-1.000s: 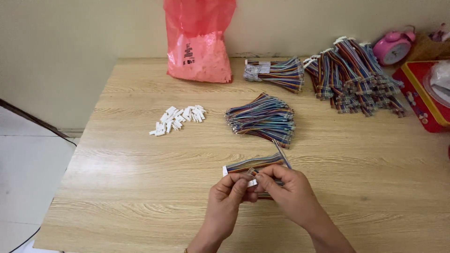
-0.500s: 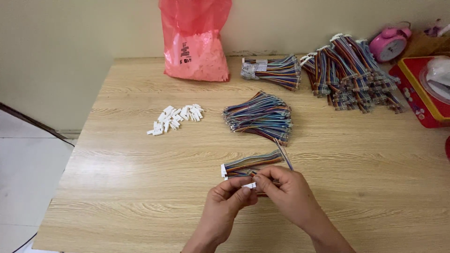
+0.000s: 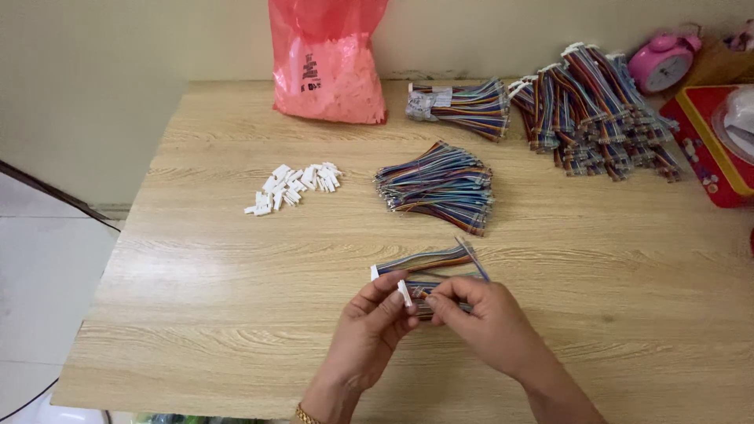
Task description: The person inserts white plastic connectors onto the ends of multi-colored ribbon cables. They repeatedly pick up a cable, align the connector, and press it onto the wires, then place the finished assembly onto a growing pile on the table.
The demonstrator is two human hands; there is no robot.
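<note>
**Connector held at cable end, near edge of bench**

Head view. The left hand (image 3: pixel 375 330) was seen with its fingers (image 3: pixel 390 302) pinched narrowly on a small white connector housing (image 3: pixel 404 293), held tilted just above the bench (image 3: pixel 196 314). The right hand (image 3: pixel 479 318) was closed on the end of a short multicoloured ribbon cable (image 3: pixel 422 297), its fingers narrow around the wire tips. Connector and cable end were almost touching; whether the wires had entered the housing could not be told. The step in hand was judged to be the seating of the wire end into the housing. For the next move, straight alignment of the wire row with the housing slot and a firm push would be called for.

A second cable with a white housing already fitted (image 3: pixel 428 259) lay just beyond the hands. A loose pile of white housings (image 3: pixel 292 187) was noted to the left, well apart. A bundle of unfitted coloured cables (image 3: pixel 440 187) lay mid-bench, with a banded bundle (image 3: pixel 459 102) and a larger heap of cables (image 3: pixel 597 110) further back. A pink plastic bag (image 3: pixel 330 63) stood at the rear edge; a pink alarm clock (image 3: pixel 664 67) and a red box (image 3: pixel 711 141) were at the right. Nothing was found obstructing the hands; only the fitted cable lay close.
</note>
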